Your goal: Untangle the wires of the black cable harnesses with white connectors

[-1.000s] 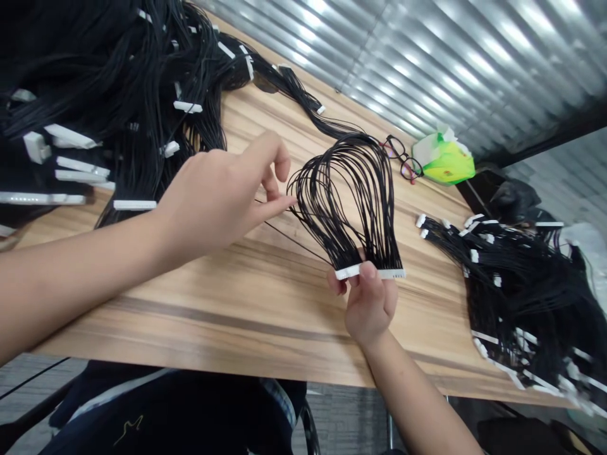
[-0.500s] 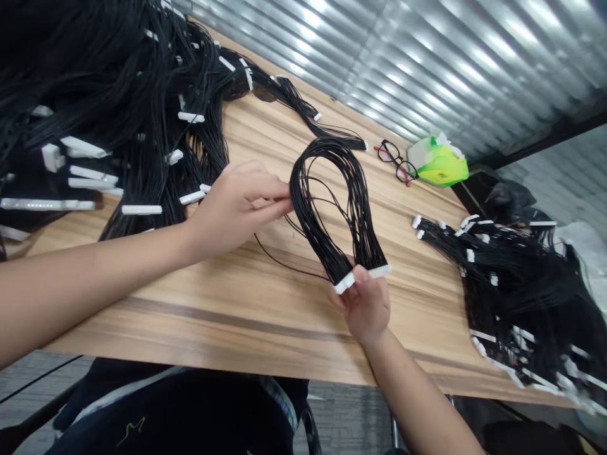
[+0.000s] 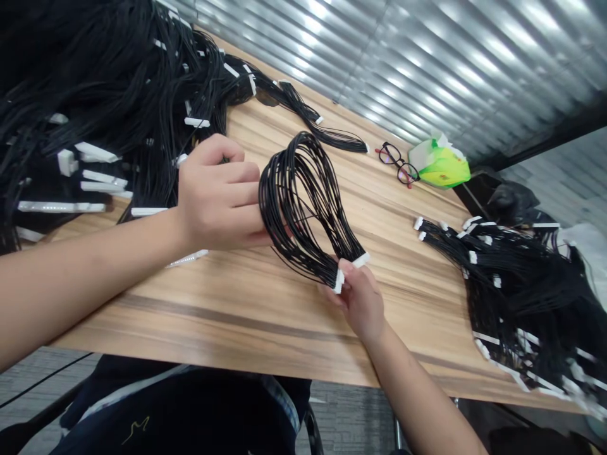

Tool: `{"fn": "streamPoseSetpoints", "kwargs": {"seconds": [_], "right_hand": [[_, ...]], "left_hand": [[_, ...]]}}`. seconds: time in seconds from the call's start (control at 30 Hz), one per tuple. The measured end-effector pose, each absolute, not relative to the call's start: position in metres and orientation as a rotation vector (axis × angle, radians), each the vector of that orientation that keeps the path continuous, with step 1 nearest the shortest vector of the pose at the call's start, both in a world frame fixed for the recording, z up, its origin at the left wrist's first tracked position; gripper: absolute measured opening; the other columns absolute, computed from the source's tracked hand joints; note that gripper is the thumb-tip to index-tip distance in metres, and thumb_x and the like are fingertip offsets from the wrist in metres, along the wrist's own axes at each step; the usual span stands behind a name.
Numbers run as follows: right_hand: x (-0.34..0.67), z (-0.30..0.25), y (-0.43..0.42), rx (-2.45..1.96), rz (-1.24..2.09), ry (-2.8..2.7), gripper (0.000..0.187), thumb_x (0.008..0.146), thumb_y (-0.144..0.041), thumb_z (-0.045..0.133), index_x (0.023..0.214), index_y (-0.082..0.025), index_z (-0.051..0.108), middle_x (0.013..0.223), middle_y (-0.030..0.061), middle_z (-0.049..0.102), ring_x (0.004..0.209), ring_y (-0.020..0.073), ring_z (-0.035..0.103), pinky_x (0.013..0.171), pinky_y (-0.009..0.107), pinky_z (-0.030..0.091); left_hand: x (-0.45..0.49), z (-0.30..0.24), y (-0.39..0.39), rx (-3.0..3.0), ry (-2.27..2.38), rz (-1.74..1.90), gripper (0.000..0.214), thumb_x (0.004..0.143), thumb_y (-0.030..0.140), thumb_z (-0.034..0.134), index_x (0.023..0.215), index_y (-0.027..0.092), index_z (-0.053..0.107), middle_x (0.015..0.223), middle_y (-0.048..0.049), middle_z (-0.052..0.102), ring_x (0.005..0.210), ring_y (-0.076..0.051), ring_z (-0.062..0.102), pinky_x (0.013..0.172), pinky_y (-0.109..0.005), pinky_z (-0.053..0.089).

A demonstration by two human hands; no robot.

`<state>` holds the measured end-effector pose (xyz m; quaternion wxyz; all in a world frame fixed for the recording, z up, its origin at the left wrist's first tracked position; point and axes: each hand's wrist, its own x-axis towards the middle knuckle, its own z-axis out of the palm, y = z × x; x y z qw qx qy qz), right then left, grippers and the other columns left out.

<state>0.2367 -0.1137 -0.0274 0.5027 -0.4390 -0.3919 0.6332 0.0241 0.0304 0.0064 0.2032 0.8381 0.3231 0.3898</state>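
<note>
A looped bundle of thin black wires (image 3: 303,202) ends in two white connectors (image 3: 351,268). My right hand (image 3: 361,298) pinches both connectors together just above the wooden table (image 3: 265,303). My left hand (image 3: 218,196) is closed, with its fingertips pressed against the left side of the loop. The loop stands up off the table between the two hands.
A big heap of black wire harnesses with white connectors (image 3: 104,114) covers the table's left and back. A second heap (image 3: 526,291) lies at the right. Black-and-red glasses (image 3: 397,163) and a green-and-white packet (image 3: 441,163) sit at the far edge, before a corrugated metal wall (image 3: 427,57).
My left hand has closed on the loop's left side and drawn it leftward. My right hand has brought the two connectors closer together and tilted them left.
</note>
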Motion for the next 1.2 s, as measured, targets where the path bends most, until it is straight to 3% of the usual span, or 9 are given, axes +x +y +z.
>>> {"fn": "streamPoseSetpoints", "kwargs": {"seconds": [0.17,0.4,0.63,0.77,0.83,0.9,0.97,1.1,1.2], "right_hand": [[0.238,-0.026,-0.113,-1.068,1.548,-0.994,0.05,0.1,-0.05,0.063,0.062,-0.024,0.043,0.054,-0.009,0.03,0.044,0.0075,0.022,0.044,0.028,0.015],[0.242,-0.025,-0.113,-1.057,1.578,-1.03,0.049,0.103,-0.049,0.059,0.064,-0.024,0.043,0.054,-0.0092,0.029,0.045,0.0081,0.021,0.047,0.029,0.015],[0.239,-0.024,-0.116,-1.063,1.684,-1.05,0.05,0.1,-0.057,0.065,0.068,-0.025,0.043,0.06,-0.0094,0.028,0.047,0.0079,0.021,0.045,0.027,0.016],[0.238,-0.022,-0.12,-1.104,1.736,-1.072,0.046,0.099,-0.061,0.065,0.077,-0.024,0.049,0.061,-0.0094,0.032,0.049,0.0085,0.023,0.045,0.026,0.018],[0.239,-0.02,-0.122,-1.119,1.741,-1.066,0.045,0.099,-0.061,0.066,0.079,-0.024,0.05,0.062,-0.0092,0.031,0.05,0.0088,0.023,0.045,0.026,0.017],[0.24,-0.018,-0.123,-1.12,1.744,-1.066,0.045,0.099,-0.061,0.066,0.077,-0.024,0.05,0.062,-0.0088,0.031,0.051,0.0091,0.024,0.044,0.026,0.016],[0.242,-0.016,-0.123,-1.115,1.734,-1.081,0.047,0.1,-0.061,0.064,0.075,-0.024,0.049,0.06,-0.0084,0.03,0.05,0.0094,0.023,0.044,0.027,0.014],[0.247,-0.012,-0.125,-1.129,1.735,-1.117,0.051,0.099,-0.064,0.064,0.07,-0.025,0.047,0.057,-0.007,0.032,0.049,0.0105,0.024,0.044,0.029,0.012],[0.249,-0.011,-0.127,-1.081,1.8,-1.129,0.05,0.098,-0.064,0.065,0.071,-0.025,0.049,0.058,-0.0068,0.033,0.049,0.0103,0.025,0.045,0.029,0.014]], "left_hand": [[0.024,-0.007,0.033,2.692,0.759,1.042,0.062,0.104,0.07,0.047,0.077,0.023,0.077,0.075,-0.0027,0.067,0.088,-0.02,0.066,0.105,-0.056,0.048],[0.025,-0.02,0.03,2.341,0.622,1.207,0.024,0.106,0.035,0.061,0.108,0.025,0.083,0.105,-0.0015,0.085,0.09,-0.014,0.078,0.081,-0.026,0.059],[0.035,-0.018,0.019,2.078,0.742,1.346,0.022,0.094,0.037,0.077,0.08,0.02,0.079,0.076,0.0023,0.079,0.063,-0.009,0.068,0.06,-0.021,0.049],[0.025,-0.016,0.026,2.621,0.517,1.719,0.034,0.098,0.037,0.063,0.067,0.023,0.068,0.063,0.0071,0.065,0.061,-0.008,0.06,0.064,-0.022,0.044],[0.022,-0.012,0.029,2.757,0.455,1.698,0.039,0.097,0.043,0.059,0.065,0.023,0.066,0.066,0.0064,0.063,0.068,-0.011,0.063,0.077,-0.029,0.051],[0.023,-0.005,0.029,2.8,0.627,1.441,0.044,0.098,0.052,0.052,0.07,0.023,0.071,0.075,0.0038,0.067,0.084,-0.017,0.071,0.097,-0.044,0.054],[0.027,-0.001,0.028,2.788,0.79,1.083,0.05,0.102,0.054,0.041,0.084,0.025,0.077,0.084,0.0,0.072,0.097,-0.023,0.075,0.101,-0.05,0.054],[0.03,-0.007,0.03,2.757,0.653,0.799,0.053,0.106,0.051,0.032,0.105,0.033,0.081,0.09,-0.0021,0.078,0.091,-0.022,0.077,0.081,-0.038,0.057],[0.029,-0.017,0.031,2.699,0.501,0.729,0.049,0.106,0.062,0.041,0.108,0.036,0.082,0.091,-0.0022,0.08,0.093,-0.021,0.078,0.091,-0.036,0.059]]}}
